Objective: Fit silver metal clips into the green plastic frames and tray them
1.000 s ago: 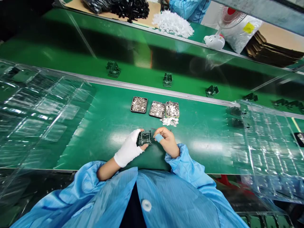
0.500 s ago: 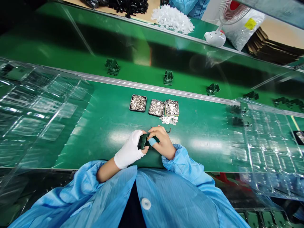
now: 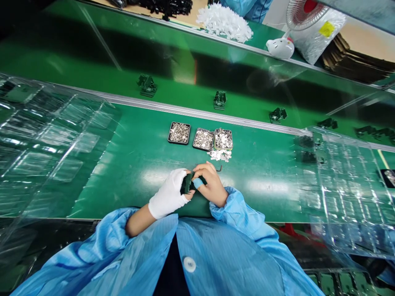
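My left hand (image 3: 169,193), in a white fingerless glove, is closed round a small dark green part (image 3: 188,183) over the near side of the green table. Against the right side of that part, the fingers of my right hand (image 3: 211,183) are pinched together; a blue band wraps one finger. What lies between those fingertips is too small to tell. Just beyond my hands are a black tray (image 3: 179,132) of small metal pieces and two more such trays (image 3: 203,139) (image 3: 224,139) side by side. Loose silvery pieces (image 3: 220,155) lie before them, near a thin bent tool (image 3: 219,168).
Clear plastic trays stand at the left (image 3: 52,144) and right (image 3: 348,193). Behind a metal rail (image 3: 185,112), several green assemblies (image 3: 220,100) sit on a green strip. A shelf beyond holds white pieces (image 3: 224,22), a fan (image 3: 280,48) and cardboard (image 3: 354,61).
The green part in my left hand has shifted and turned very slightly to the right. My right hand has barely moved.
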The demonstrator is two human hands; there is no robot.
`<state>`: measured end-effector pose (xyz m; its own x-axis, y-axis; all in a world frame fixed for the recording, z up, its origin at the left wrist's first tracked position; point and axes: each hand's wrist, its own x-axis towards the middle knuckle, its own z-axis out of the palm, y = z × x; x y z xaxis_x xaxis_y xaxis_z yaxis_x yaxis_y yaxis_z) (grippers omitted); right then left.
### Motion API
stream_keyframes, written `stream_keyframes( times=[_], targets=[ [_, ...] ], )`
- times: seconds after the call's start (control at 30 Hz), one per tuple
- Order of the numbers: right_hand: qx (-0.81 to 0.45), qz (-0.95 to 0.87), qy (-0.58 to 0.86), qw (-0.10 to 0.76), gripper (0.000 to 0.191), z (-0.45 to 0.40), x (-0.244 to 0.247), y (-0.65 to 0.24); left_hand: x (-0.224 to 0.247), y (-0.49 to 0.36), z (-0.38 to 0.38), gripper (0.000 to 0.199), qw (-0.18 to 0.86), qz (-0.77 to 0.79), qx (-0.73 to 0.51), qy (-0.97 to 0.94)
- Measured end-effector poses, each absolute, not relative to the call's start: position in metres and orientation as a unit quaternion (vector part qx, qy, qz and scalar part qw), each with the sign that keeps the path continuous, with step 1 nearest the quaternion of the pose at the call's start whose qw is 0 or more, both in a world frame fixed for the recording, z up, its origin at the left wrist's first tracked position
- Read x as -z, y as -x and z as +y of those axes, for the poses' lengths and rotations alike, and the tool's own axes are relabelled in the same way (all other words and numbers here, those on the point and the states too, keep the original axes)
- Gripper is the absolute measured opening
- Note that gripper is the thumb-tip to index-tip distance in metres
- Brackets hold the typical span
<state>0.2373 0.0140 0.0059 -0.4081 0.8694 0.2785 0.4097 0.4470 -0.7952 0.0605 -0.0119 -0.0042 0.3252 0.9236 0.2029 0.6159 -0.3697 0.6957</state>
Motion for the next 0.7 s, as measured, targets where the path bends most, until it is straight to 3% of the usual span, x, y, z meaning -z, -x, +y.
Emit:
stream_keyframes(
  times=[0.27,0.5,0.7],
  targets=[
    [-0.363,-0.738,0.406,0.398,0.007,0.014,-0.007,-0.235,-0.005,-0.06,-0.01,0.036,0.282,0.471,-0.308,-0.777],
    [-0.363,-0.718,0.412,0.427,0.005,0.014,-0.003,-0.233,-0.001,-0.066,-0.004,0.032,0.212,0.476,-0.341,-0.782],
    [-0.352,-0.727,0.411,0.422,0.005,0.013,-0.002,-0.232,-0.007,-0.064,0.008,0.022,0.197,0.487,-0.294,-0.798]
  ],
)
